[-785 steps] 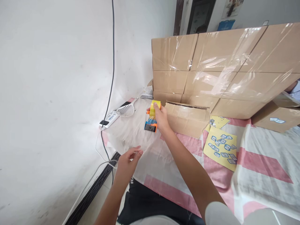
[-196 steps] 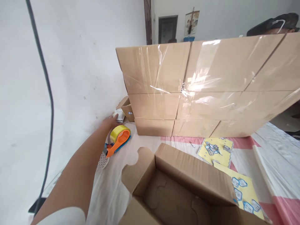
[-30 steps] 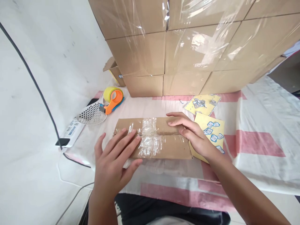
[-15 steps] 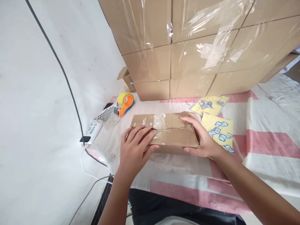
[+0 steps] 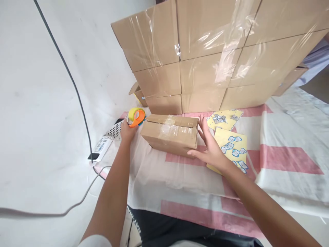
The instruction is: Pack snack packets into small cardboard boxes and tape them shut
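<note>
A closed cardboard box (image 5: 169,135) with clear tape across its top seam lies on the cloth in front of me. My right hand (image 5: 209,147) is at the box's right end, fingers spread, with the thumb near the lower front corner and the fingertips by the far corner. To the left of the box, my left hand (image 5: 128,131) is closed around the handle of an orange tape dispenser (image 5: 138,118) carrying a yellow-rimmed roll of tape (image 5: 133,112). Part of the handle is hidden under that hand.
Large taped cartons (image 5: 203,68) stand along the back. Yellow printed sheets (image 5: 219,137) lie right of the box. A white perforated paddle (image 5: 113,132) and a white packet (image 5: 101,147) lie at left, near a hanging dark cable (image 5: 74,85) and the wall (image 5: 38,120).
My left hand has left the box and taken hold of the tape dispenser. The box has turned slightly and sits farther left and back. My right hand's fingers have loosened at its end.
</note>
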Demonstrator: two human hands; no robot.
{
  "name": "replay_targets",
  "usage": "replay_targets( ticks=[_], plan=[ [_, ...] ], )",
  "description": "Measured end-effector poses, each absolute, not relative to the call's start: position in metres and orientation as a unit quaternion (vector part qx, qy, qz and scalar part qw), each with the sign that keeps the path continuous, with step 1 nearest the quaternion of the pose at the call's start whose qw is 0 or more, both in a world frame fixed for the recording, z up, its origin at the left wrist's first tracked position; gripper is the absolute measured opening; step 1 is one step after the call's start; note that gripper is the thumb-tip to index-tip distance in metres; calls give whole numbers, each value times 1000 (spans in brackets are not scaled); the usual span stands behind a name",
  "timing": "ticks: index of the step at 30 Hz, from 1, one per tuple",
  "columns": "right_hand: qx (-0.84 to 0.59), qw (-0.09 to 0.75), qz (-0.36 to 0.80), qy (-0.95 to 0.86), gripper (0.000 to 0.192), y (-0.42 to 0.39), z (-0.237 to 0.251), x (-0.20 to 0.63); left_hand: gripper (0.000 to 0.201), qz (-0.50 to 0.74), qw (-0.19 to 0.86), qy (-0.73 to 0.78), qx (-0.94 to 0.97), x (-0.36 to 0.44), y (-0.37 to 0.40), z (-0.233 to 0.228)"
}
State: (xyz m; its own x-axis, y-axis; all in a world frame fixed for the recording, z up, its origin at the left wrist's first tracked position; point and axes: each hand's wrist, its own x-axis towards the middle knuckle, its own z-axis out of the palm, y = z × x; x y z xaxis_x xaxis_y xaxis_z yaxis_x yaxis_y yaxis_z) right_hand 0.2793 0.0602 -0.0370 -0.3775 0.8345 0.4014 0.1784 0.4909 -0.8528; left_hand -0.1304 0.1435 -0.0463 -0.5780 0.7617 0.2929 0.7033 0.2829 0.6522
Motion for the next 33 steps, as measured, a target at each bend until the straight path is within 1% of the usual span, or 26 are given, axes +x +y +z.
replay_targets(
  ticks=[2,3,6,8,10,12,14,15,16,18,20,21,22,24,26,28,30,31,33],
  plan=[
    [-331,466,322,-754,125,61,-37,281,78,381,30,805,454,-128,148,-44],
    [-325,485,292,-758,123,61,-36,282,78,384,19,804,453,-126,147,-42],
    [-307,552,194,-751,110,63,-34,284,87,409,-24,790,456,-118,132,-27],
    [-302,589,128,-739,102,61,-31,286,93,441,-66,771,455,-110,109,-16],
    [-287,611,69,-734,93,55,-28,286,94,492,-117,743,438,-96,76,-6],
    [-237,615,47,-750,81,42,-20,280,93,550,-163,713,403,-78,36,1],
    [-148,602,92,-780,64,24,-9,265,90,601,-195,680,372,-55,-5,3],
    [-111,588,147,-788,56,14,-3,253,90,624,-204,662,362,-43,-24,2],
    [-85,568,223,-788,49,4,4,238,89,643,-214,644,355,-31,-41,1],
    [-86,519,422,-739,40,-14,17,200,86,669,-240,605,358,-11,-69,-6],
    [-85,468,626,-618,43,-25,27,160,84,676,-271,574,374,4,-90,-17],
    [-72,451,700,-549,49,-28,30,141,84,674,-281,565,384,10,-99,-25],
    [-56,438,751,-491,54,-29,32,125,82,669,-282,564,392,14,-108,-33],
    [-47,406,803,-433,60,-31,33,102,78,660,-252,576,411,19,-125,-49],
    [-70,367,818,-437,60,-35,30,93,69,634,-178,604,450,21,-142,-62],
    [-103,336,816,-460,60,-41,25,93,53,598,-81,639,477,22,-155,-69],
    [-122,320,806,-483,56,-48,16,96,36,580,21,673,458,23,-162,-69],
    [-131,323,795,-497,53,-51,12,98,33,584,71,684,431,24,-163,-68],
    [-152,342,761,-530,46,-55,2,98,39,605,156,685,376,26,-162,-64]
  ],
)
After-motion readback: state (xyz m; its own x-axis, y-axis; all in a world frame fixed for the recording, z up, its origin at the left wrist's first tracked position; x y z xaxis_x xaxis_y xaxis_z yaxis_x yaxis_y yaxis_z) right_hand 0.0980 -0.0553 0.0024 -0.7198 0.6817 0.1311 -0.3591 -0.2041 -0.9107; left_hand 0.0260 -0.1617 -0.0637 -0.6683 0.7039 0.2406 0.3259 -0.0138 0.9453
